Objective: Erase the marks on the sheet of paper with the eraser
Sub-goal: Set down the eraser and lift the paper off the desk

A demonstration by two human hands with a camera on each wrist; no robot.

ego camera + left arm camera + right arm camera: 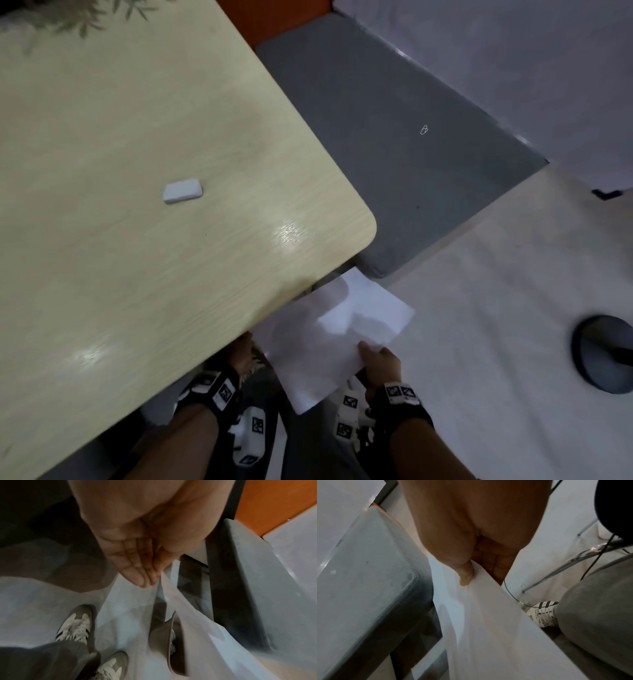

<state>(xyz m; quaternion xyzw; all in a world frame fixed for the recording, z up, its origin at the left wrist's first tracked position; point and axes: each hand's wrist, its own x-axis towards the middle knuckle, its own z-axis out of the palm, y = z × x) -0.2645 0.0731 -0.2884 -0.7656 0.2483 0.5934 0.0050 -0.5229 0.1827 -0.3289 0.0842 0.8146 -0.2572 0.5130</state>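
Right hand (380, 365) pinches sheet (346, 329) below table (102, 274) edge; eraser (182, 191) lies up-left on tabletop (left hand (135, 566) nearer, fingers straight).

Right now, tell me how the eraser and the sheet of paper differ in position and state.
The small white rounded eraser lies untouched on the pale wooden table; the white sheet of paper hangs off the table's edge, below it. The eraser is free of both hands; the paper is pinched by the right hand, the left hand at its other edge. Both are white.
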